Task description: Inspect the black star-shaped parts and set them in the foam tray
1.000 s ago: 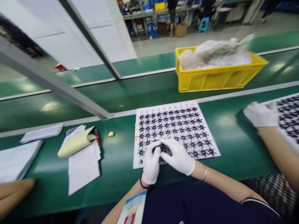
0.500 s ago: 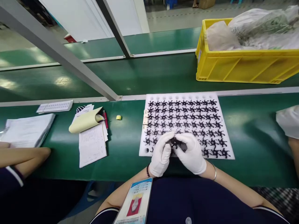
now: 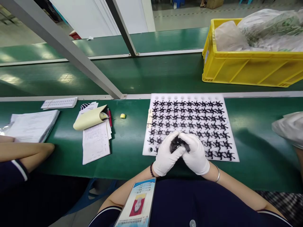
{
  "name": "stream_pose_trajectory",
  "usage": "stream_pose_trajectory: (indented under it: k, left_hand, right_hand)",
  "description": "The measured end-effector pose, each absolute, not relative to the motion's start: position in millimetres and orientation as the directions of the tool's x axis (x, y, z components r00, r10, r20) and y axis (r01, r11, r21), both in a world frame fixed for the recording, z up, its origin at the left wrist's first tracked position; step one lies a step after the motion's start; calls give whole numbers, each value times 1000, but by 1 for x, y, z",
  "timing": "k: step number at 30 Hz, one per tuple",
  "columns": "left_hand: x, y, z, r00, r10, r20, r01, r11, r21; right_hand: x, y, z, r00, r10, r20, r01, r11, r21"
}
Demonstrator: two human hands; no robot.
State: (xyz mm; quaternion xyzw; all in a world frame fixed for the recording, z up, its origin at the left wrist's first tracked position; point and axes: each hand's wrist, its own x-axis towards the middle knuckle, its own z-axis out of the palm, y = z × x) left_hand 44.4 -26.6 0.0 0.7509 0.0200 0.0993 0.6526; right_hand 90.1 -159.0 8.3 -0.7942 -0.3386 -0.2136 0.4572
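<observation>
Both gloved hands, left hand (image 3: 167, 156) and right hand (image 3: 195, 154), pinch one black impeller (image 3: 177, 144) with closed fingers over the near edge of the white tray (image 3: 233, 132); most tray holes are filled, the far row is empty.

A small black impeller (image 3: 178, 144), its curved blades partly hidden, sits pinched between gloved fingertips just above the near edge of a white tray (image 3: 233, 126) filled with rows of identical impellers.

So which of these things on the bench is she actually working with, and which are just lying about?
In use:
- left hand and right hand, both gloved, pinching one small black impeller between them
- white tray filled with rows of the same black parts

Lying about:
- yellow crate of bagged items
- notepad, red pen
- stack of papers
- small yellow bit
</observation>
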Motion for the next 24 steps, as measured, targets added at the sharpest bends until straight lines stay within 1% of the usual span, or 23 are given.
stream_pose_trajectory:
  k: [4, 7, 11, 14, 17, 21, 24]
  left_hand:
    - [45, -26, 2, 981, 156, 118, -127, 48, 991]
    - [46, -24, 3, 979, 170, 114, -150, 215, 965]
    - [47, -23, 1, 988, 148, 52, -106, 382, 918]
    - [48, -21, 1, 994, 101, 43, -82, 416, 906]
    - [48, -20, 1, 996, 69, 53, -76, 395, 916]
    - [47, -19, 3, 998, 62, 20, -40, 354, 934]
    - [46, -20, 6, 995, 93, -20, -11, 324, 946]
  right_hand:
    - [90, -159, 7, 684, 347, 642, 730, -332, -598]
    - [89, -157, 8, 686, 336, 646, 727, -368, -580]
    - [90, -155, 11, 725, 337, 600, 686, -424, -591]
    - [91, -155, 12, 738, 341, 583, 674, -420, -607]
    - [91, -154, 12, 740, 333, 585, 672, -408, -618]
    - [91, -154, 14, 751, 324, 575, 660, -393, -641]
    - [91, -155, 16, 745, 311, 590, 667, -383, -639]
